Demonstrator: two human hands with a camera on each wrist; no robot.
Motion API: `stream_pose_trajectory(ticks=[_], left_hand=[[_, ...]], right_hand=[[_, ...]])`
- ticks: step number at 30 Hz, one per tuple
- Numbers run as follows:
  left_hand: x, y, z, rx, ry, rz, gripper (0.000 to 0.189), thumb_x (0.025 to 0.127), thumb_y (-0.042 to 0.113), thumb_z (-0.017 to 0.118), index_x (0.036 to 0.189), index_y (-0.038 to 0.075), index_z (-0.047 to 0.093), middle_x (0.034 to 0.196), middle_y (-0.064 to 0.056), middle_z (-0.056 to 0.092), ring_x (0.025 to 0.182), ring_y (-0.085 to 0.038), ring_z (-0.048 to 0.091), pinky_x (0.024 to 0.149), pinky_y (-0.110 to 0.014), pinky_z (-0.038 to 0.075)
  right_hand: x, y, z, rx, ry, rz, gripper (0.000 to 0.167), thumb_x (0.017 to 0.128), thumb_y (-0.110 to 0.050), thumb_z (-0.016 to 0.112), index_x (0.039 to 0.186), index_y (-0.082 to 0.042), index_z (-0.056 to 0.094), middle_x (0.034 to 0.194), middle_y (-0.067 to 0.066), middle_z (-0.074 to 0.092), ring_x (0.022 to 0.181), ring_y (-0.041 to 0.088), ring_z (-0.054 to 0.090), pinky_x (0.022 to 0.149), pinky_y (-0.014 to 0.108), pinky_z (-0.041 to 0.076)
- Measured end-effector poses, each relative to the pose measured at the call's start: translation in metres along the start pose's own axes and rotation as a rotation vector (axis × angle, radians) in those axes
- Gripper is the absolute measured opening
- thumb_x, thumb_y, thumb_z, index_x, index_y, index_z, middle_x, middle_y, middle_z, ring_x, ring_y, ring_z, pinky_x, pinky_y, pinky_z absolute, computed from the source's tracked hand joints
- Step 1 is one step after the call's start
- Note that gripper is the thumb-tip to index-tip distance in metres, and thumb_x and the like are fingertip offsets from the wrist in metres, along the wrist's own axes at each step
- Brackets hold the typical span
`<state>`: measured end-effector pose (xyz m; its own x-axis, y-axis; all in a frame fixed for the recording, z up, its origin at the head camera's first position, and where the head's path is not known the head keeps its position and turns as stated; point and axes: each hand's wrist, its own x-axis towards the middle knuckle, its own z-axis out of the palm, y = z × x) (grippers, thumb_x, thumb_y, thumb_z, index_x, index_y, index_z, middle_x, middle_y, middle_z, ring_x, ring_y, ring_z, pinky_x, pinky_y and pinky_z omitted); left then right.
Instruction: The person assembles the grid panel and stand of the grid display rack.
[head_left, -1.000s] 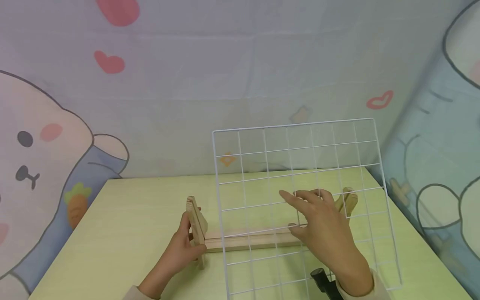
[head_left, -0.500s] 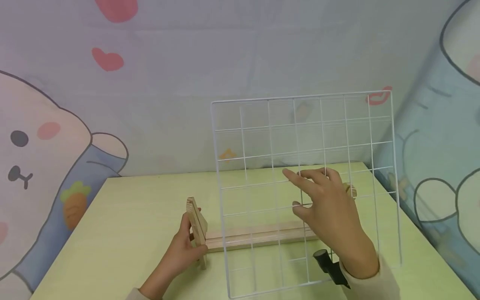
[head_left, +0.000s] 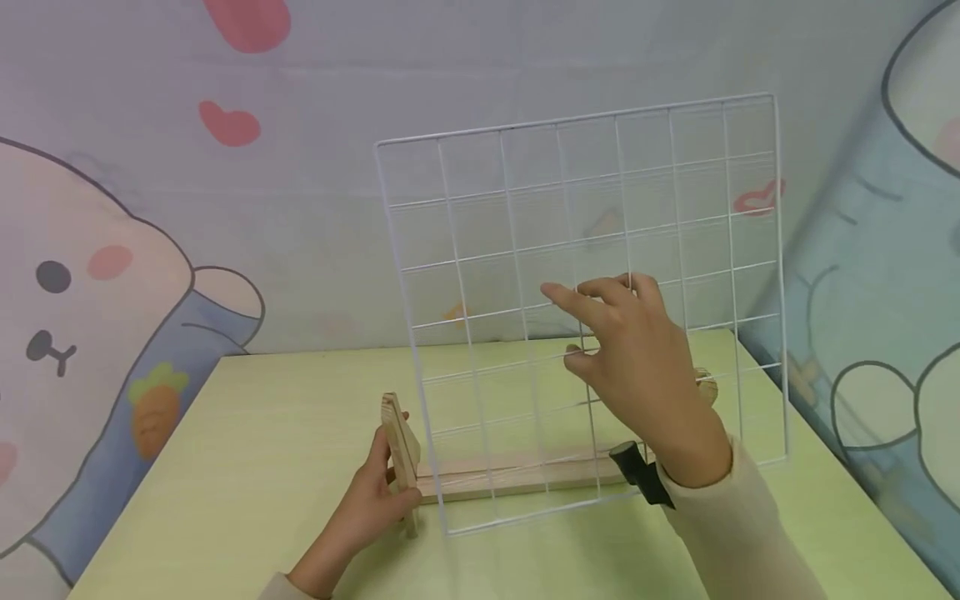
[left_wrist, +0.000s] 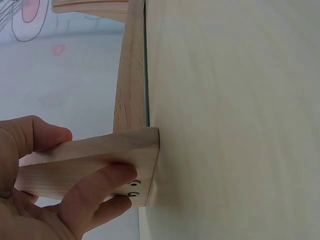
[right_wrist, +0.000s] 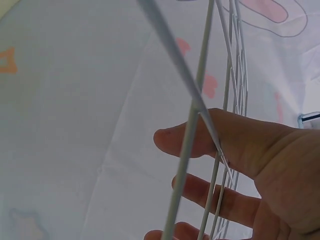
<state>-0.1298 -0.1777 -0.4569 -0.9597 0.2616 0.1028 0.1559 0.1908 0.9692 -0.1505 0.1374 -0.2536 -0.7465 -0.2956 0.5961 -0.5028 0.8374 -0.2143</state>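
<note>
Holding the white wire grid panel (head_left: 515, 251) upright over the pale worktop (head_left: 262, 433), the right hand (head_left: 637, 367) has its fingers parted and partly curled through the wires. The panel's lower edge crosses in front of the wooden stand (head_left: 573, 475). The left hand (head_left: 371, 497) pinches the stand's left end board (head_left: 401, 446) between thumb and fingers. Worktop stretches leftward beyond it; its far edge meets a cloth backdrop (head_left: 330, 250) printed with red hearts (head_left: 231, 125).

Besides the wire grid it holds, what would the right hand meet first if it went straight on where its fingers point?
Beyond the wire grid, the right hand would probably meet the printed backdrop first; I see nothing else in that line, though the head view leaves depth unclear.
</note>
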Motion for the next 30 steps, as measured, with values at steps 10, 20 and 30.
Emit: stream_pose_trajectory(ticks=[10,20,30], left_hand=[[0.004,-0.001,0.004,0.036,0.021,0.027,0.099,0.087,-0.013,0.060,0.168,0.019,0.014,0.172,-0.031,0.006,0.139,-0.072,0.027,0.083,-0.053,0.061],[0.008,-0.001,0.009,0.078,0.041,0.045,0.097,0.087,-0.011,0.062,0.167,0.017,0.014,0.170,-0.034,0.013,0.137,-0.073,0.031,0.090,-0.071,0.052],[0.011,0.001,0.014,0.079,0.048,0.028,0.097,0.086,-0.013,0.061,0.167,0.018,0.018,0.171,-0.029,0.012,0.137,-0.071,0.034,0.086,-0.062,0.057]], right_hand=[[0.038,-0.009,-0.003,-0.005,0.013,0.031,0.068,0.081,0.002,0.082,0.142,-0.025,0.069,0.128,0.008,0.068,0.124,0.043,0.048,0.048,0.043,0.050],[0.067,-0.011,-0.007,-0.025,0.064,0.040,0.065,0.084,0.000,0.081,0.143,-0.026,0.068,0.126,0.008,0.069,0.125,0.045,0.047,0.055,0.050,0.056],[0.083,-0.010,-0.002,-0.045,0.126,0.046,0.062,0.087,-0.003,0.080,0.143,-0.026,0.067,0.132,0.009,0.068,0.126,0.046,0.047,0.055,0.050,0.056]])
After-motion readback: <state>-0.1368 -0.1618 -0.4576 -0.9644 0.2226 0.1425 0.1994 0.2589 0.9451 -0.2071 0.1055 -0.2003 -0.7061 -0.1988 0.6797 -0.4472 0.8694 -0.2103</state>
